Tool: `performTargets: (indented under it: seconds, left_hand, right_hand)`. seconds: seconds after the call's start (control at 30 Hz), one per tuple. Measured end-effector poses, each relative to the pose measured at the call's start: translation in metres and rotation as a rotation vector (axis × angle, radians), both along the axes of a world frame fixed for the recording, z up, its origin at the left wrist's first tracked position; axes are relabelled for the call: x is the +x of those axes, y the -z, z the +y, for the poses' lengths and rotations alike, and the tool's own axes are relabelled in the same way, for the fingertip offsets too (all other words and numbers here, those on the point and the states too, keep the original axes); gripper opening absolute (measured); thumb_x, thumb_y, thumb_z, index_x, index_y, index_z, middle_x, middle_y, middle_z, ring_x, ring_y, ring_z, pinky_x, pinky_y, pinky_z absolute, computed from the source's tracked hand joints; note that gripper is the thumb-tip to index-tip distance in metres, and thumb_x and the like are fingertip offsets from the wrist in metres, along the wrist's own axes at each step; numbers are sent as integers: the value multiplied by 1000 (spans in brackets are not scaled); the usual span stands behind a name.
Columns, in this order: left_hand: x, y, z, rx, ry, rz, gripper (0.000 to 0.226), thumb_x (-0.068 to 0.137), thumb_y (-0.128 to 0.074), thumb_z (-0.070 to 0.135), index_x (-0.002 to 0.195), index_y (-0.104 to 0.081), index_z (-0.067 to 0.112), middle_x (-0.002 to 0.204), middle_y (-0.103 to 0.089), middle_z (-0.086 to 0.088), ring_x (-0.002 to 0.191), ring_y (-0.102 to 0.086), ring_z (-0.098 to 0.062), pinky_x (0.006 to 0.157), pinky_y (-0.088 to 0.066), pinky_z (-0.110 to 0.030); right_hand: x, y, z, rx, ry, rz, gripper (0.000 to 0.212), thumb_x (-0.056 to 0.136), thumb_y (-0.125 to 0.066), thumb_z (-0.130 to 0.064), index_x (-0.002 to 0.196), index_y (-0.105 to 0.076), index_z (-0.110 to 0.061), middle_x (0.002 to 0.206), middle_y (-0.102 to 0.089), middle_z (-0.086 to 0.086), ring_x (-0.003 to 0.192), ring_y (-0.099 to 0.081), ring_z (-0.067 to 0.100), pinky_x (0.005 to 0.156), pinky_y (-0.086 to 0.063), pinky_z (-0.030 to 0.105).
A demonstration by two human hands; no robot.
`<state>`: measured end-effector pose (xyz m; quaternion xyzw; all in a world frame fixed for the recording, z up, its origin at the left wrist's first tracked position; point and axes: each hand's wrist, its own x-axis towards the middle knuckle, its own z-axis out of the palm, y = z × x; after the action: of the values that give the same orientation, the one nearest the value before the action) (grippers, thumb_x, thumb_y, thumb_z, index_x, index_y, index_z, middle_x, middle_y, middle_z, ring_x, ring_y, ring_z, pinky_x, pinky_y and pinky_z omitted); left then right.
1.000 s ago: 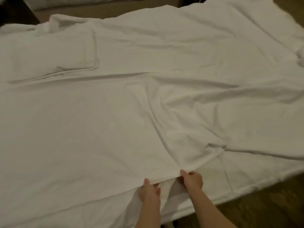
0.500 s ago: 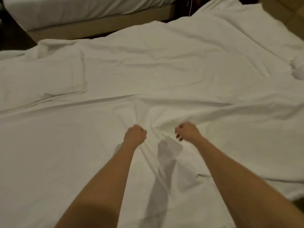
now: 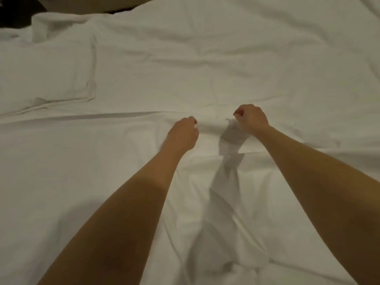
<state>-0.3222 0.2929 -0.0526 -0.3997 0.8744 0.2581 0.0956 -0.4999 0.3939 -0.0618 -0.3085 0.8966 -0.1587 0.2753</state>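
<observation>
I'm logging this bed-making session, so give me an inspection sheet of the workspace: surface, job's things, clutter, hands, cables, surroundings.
Surface: rumpled white bedding fills nearly the whole view.
Job's things: white sheet, its held edge near mid-frame, a long crease running between the forearms.
Clutter: pillow lying flat at the left.
Hands: left hand and right hand are set apart, fingers curled, each pinching the sheet's edge.
Cables: nothing seen.
Surroundings: dark gap at top left, with a tan furniture edge beside it.
</observation>
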Motion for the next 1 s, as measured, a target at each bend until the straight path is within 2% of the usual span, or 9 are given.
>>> performTargets:
  seconds: [0.2,0.3,0.47,0.57,0.77,0.83,0.9,0.93,1.0]
  left_hand:
    - [-44,13,-2,-117,-11,-54,46,94,-36,-3,135,-46,15,124,-56,-8,116,-49,-25,95,-44,-39]
    - [-53,13,-6,-134,14,-148,49,92,-36,-5,136,-46,16,121,-59,-10,114,-52,-26,94,-46,-40]
    - [-68,30,-20,-144,164,-384,38,95,-52,19,132,-47,23,132,-48,-4,123,-44,-24,99,-35,-42]
    - [-76,35,-28,-163,285,-496,38,87,-63,36,123,-54,27,120,-56,0,118,-47,-21,103,-25,-44]
    - [-76,43,-35,-123,309,-443,31,94,-51,38,123,-56,26,121,-61,1,113,-56,-20,98,-26,-36]
    - [-77,38,-38,-116,239,-330,23,97,-49,37,110,-63,26,111,-65,1,105,-58,-20,88,-30,-33]
    - [-80,30,-46,-121,178,-233,23,98,-49,37,107,-65,23,106,-66,-2,101,-60,-24,86,-36,-33]
    - [-83,26,-51,-113,146,-195,24,98,-49,36,107,-66,21,107,-67,-4,102,-60,-26,86,-38,-34]
    - [-89,18,-64,-104,82,-131,26,98,-49,32,108,-66,16,108,-66,-9,103,-59,-30,86,-41,-35]
  right_hand:
    - [-39,26,5,307,-362,-307,36,81,-74,-36,109,-63,-16,113,-62,5,96,-53,21,84,-44,30]
    - [-39,31,-3,474,-512,-141,51,71,-76,-53,112,-59,-27,118,-53,1,114,-46,27,98,-40,39]
    - [-64,39,-9,494,-559,-195,36,81,-67,-52,94,-56,-21,101,-56,0,109,-54,26,100,-40,45]
    - [-80,34,-6,558,-658,-285,33,75,-77,-44,92,-57,-22,107,-59,-1,103,-55,22,97,-44,39]
    - [-90,29,11,932,-737,-247,95,65,-77,-61,140,-41,-14,141,-46,6,124,-47,30,104,-38,38]
    - [-96,25,18,898,-740,-259,79,71,-77,-52,133,-46,-13,135,-51,7,119,-50,28,98,-39,31]
    - [-107,20,20,758,-721,-245,45,77,-76,-43,106,-60,-13,108,-62,6,100,-55,24,80,-38,24]
    - [-113,13,17,702,-708,-221,38,79,-74,-42,98,-64,-10,94,-63,5,93,-56,24,73,-36,22]
    - [-131,-1,4,627,-701,-94,45,85,-68,-41,104,-67,-1,98,-66,11,96,-59,29,69,-34,22]
